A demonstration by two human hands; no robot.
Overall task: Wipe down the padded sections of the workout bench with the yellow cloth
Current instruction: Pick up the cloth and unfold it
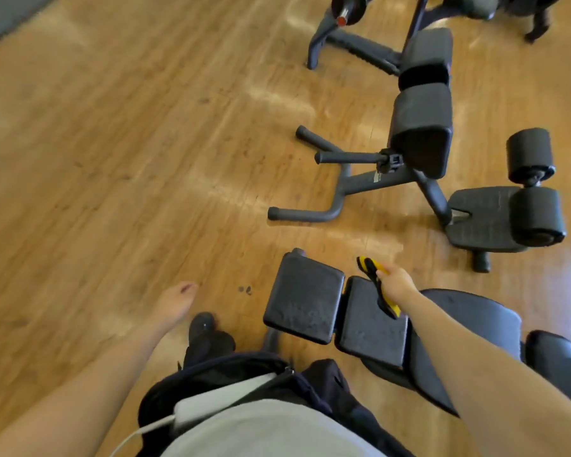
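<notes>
right hand (397, 283) grips the yellow cloth (378, 285) over the pad (373, 328) just beneath it, left hand (175, 303) hanging loose and empty, so spreading the cloth flat would likely cover the workout bench (468, 324) padding better.

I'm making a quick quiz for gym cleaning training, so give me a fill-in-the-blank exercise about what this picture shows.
1. The yellow cloth is held in the person's ____ hand.
2. The left hand holds ____.
3. The cloth hangs over the ____ of the two square pads nearest the person.
4. The floor is made of ____.

Missing words: right; nothing; right-hand; wood
</notes>
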